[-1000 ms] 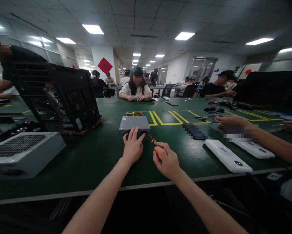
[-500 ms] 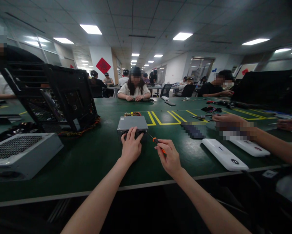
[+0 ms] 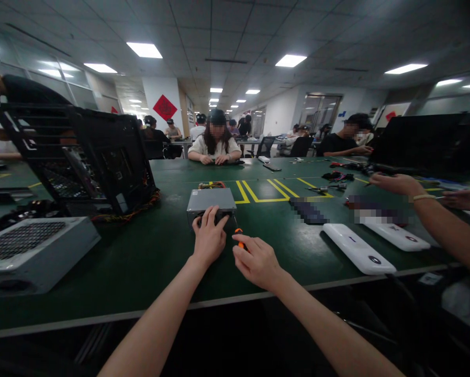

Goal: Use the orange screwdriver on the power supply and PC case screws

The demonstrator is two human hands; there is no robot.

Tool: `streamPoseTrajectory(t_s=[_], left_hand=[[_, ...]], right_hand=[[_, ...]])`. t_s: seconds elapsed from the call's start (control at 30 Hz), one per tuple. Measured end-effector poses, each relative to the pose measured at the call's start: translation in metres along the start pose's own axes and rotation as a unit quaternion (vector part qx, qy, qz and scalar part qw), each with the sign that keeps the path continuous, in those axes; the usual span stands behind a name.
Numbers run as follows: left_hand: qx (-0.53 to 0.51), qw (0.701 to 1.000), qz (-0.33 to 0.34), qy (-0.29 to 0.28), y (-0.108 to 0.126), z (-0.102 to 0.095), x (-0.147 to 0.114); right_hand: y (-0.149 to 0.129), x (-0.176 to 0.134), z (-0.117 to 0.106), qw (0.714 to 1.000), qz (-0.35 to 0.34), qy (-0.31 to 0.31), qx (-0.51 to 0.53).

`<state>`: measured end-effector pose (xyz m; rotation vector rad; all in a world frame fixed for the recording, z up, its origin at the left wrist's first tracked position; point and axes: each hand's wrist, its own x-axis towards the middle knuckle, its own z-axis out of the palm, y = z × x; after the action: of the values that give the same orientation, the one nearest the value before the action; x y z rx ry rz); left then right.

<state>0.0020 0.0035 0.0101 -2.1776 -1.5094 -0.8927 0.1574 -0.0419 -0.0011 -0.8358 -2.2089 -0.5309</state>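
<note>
A small grey metal power-supply box (image 3: 211, 199) lies on the green table (image 3: 148, 256) straight ahead of me. My left hand (image 3: 209, 238) rests against its near face, fingers spread over the dark opening there. My right hand (image 3: 255, 262) grips an orange-handled screwdriver (image 3: 239, 238), whose thin shaft points up toward the box's near right corner. The tip is hidden against the box edge. Coloured wires (image 3: 211, 185) show behind the box.
A black open computer case (image 3: 101, 157) stands at the left, a grey perforated unit (image 3: 31, 251) in front of it. Two white flat devices (image 3: 358, 247) lie at the right. A co-worker's arm (image 3: 435, 220) reaches in from the right. Other people sit across the table.
My right hand has moved left and closer to the box, bringing the screwdriver to its near right corner. The co-worker's hand at the right has lifted and drawn back.
</note>
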Motion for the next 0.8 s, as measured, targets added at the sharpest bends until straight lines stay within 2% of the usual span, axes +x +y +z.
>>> streamPoseTrajectory(t_s=[0.07,0.17,0.27,0.37,0.6,0.7,0.8], left_hand=[[-0.001,1.000,0.001,-0.002,0.000,0.000,0.000],[-0.005,1.000,0.002,-0.002,-0.001,0.000,-0.001],[-0.009,1.000,-0.001,0.000,-0.001,0.002,-0.001],[-0.012,1.000,-0.003,0.003,-0.002,0.003,-0.001],[-0.017,1.000,-0.001,-0.006,-0.003,0.001,-0.001],[-0.023,1.000,0.000,-0.003,-0.003,0.001,-0.001],[-0.021,1.000,0.001,0.004,-0.003,0.001,-0.001]], right_hand=[[-0.003,0.001,-0.001,1.000,-0.003,-0.010,-0.006],[-0.002,0.000,-0.001,1.000,-0.002,0.018,-0.018],[0.002,-0.002,-0.001,0.997,0.035,0.064,-0.032],[0.002,-0.002,-0.001,0.995,0.069,0.064,-0.028],[-0.010,0.006,-0.004,1.000,0.023,-0.018,-0.009],[-0.007,0.005,-0.004,0.999,-0.019,0.005,-0.030],[-0.004,0.001,-0.002,0.999,-0.012,0.042,-0.026]])
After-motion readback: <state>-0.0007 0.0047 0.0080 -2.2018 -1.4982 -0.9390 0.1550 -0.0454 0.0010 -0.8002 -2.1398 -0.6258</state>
